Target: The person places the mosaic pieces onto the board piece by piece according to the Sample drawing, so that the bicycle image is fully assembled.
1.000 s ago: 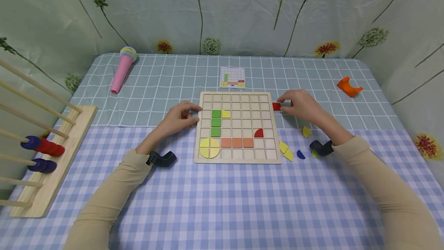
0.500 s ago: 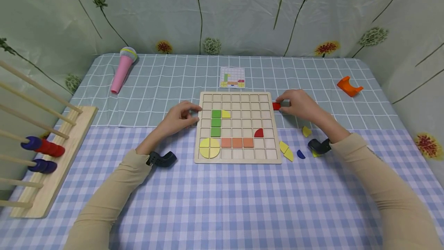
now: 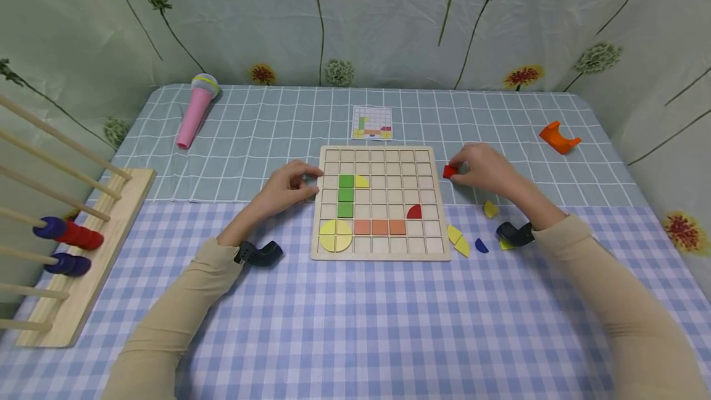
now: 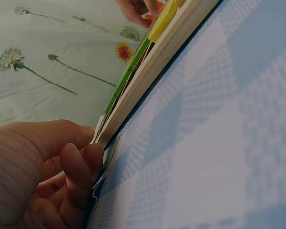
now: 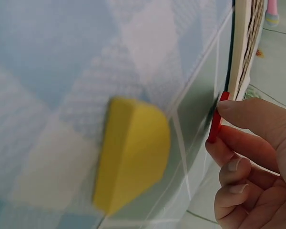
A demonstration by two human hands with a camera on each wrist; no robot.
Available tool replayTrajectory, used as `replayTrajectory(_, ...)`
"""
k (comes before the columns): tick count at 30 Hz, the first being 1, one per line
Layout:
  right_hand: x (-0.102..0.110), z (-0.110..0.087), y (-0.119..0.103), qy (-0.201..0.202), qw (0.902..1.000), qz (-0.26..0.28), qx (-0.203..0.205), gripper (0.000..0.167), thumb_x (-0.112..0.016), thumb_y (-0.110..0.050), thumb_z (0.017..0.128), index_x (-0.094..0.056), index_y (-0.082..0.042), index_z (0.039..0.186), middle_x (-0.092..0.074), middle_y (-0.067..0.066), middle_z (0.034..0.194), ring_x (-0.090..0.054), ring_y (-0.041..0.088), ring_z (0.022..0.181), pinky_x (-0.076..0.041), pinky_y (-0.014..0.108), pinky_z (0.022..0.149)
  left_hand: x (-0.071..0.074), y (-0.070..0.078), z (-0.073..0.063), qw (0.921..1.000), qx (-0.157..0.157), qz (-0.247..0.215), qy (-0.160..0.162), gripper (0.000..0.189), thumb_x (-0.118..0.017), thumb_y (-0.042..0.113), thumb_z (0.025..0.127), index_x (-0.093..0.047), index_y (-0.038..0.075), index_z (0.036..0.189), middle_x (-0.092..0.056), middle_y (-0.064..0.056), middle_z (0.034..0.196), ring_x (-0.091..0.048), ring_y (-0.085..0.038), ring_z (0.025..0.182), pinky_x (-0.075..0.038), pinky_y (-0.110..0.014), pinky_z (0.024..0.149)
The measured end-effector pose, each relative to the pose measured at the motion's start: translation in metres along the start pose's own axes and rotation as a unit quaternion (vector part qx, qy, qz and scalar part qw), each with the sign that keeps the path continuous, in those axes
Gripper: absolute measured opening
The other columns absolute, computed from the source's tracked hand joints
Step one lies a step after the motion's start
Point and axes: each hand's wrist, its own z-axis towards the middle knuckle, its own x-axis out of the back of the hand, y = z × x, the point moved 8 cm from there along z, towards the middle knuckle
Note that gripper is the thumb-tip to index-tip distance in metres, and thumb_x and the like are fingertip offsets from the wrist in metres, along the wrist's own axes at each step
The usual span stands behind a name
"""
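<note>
My right hand [image 3: 482, 168] pinches a small red square tile [image 3: 449, 171] between thumb and fingertips, just right of the wooden grid board [image 3: 383, 259]. In the right wrist view that red tile [image 5: 216, 119] stands on edge close to the board's side. The thumb and index fingertip of my left hand [image 3: 284, 187] rest against the board's left edge, set apart from each other. On the board lie green squares [image 3: 345, 195], a yellow circle of quarter pieces [image 3: 336, 236], orange squares [image 3: 380, 228], a yellow quarter [image 3: 361, 182] and a red quarter [image 3: 414, 212].
Yellow quarters [image 3: 458, 241], a blue half-round [image 3: 481, 245] and another yellow quarter [image 3: 491, 209] lie right of the board. A pattern card [image 3: 372, 123] sits behind it. Farther out are a pink toy microphone [image 3: 197, 110], a bead rack [image 3: 111, 252] and an orange arch [image 3: 558, 139].
The red tile has shifted slightly right, away from the board's edge, and turned, with my right hand pinching it. My left hand has stayed at the board's left edge.
</note>
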Motion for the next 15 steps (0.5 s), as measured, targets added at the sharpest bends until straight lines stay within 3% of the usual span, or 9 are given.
replayTrajectory(8,0.007,-0.023,0.002,0.026,0.9995,0.005,0.015,0.025,-0.068,-0.01,0.081,-0.07,0.002,0.102,-0.068,0.016,0.091,-0.055,0.023,0.078,-0.052,0.038,0.072,0.0,0.002,-0.001,1.0,-0.004,0.005,-0.005,0.033,-0.062,0.011,0.089,-0.059,0.003,0.121,-0.054,-0.017,0.115,-0.05,-0.003,0.058,-0.043,-0.02,0.051)
replayTrajectory(15,0.006,-0.04,-0.007,0.019,0.9996,0.0,0.022,0.025,-0.071,-0.014,0.08,-0.071,-0.002,0.102,-0.068,0.013,0.094,-0.057,0.022,0.079,-0.053,0.036,0.071,0.0,0.003,-0.001,1.0,0.0,0.002,-0.004,0.034,-0.063,0.01,0.089,-0.059,0.003,0.121,-0.054,-0.016,0.115,-0.049,-0.003,0.057,-0.042,-0.019,0.051)
